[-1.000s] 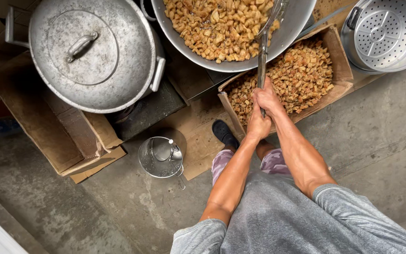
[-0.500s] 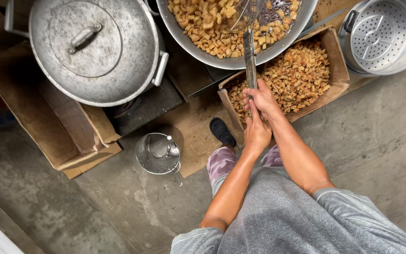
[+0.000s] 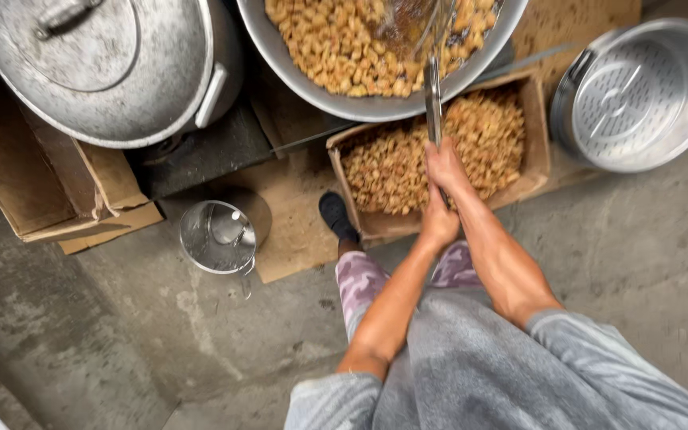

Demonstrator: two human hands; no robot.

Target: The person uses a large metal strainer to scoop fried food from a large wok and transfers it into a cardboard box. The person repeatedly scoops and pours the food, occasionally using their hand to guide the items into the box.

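Bare concrete floor [image 3: 105, 350] under me, patched with flattened cardboard. My right hand [image 3: 446, 167] is wrapped tight round the long metal handle [image 3: 433, 95], and my left hand [image 3: 438, 227] is closed just below it on the same shaft, both fists stacked one above the other. The handle runs up from my grip into the big metal wok [image 3: 312, 76], full of golden fried pieces [image 3: 336, 44]. I judge it stiff and fairly heavy once loaded, likely slick with oil, so a two-fisted hold low on the shaft suits it, well away from the hot end. The tool's head is blurred among the pieces; I cannot tell whether it is a skimmer or a ladle. Below my hands sits a cardboard box [image 3: 531, 119] of more fried pieces, then a perforated steamer pot [image 3: 639, 95] to the right, a lidded aluminium pot [image 3: 97, 72] to the left, and a small metal cup [image 3: 218, 236] near my shoe [image 3: 336, 215]. The wok's far rim is cut off
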